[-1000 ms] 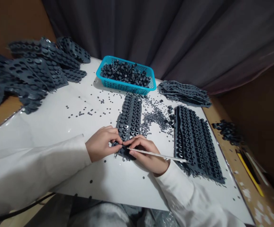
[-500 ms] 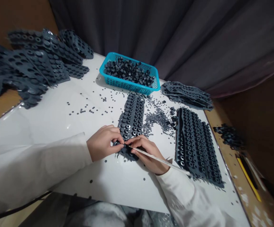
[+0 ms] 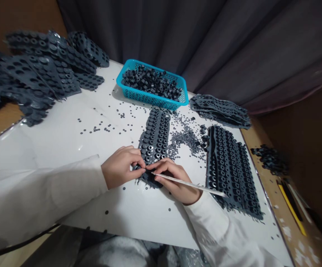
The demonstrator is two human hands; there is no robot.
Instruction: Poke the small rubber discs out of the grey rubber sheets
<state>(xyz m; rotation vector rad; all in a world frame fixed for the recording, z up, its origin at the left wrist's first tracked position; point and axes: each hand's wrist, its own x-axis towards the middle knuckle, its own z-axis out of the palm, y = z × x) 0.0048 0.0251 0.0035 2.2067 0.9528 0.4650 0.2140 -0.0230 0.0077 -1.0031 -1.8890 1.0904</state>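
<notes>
Your left hand (image 3: 123, 167), fingertips nearly meeting, works the studded strip (image 3: 154, 134) toward the tabletop's (image 3: 138, 211) front edge; can't tell what's between. Your right hand (image 3: 174, 180) grips the white stick (image 3: 191, 184); slipping could jab your left fingertips.

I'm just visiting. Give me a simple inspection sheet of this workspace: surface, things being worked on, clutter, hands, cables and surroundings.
Surface: white tabletop, sprinkled with small dark discs.
Job's things: dark studded strip, mid-table; thin pale stick.
Clutter: heap of studded sheets at left, flat studded sheets at right, turquoise basket of dark pieces.
Hands: left hand has finger and thumb at the strip's near end, exact grip unclear; right hand holds the stick.
Cables: black cord, lower left.
Surroundings: grey curtain behind; yellow tool on wooden surface at right.
</notes>
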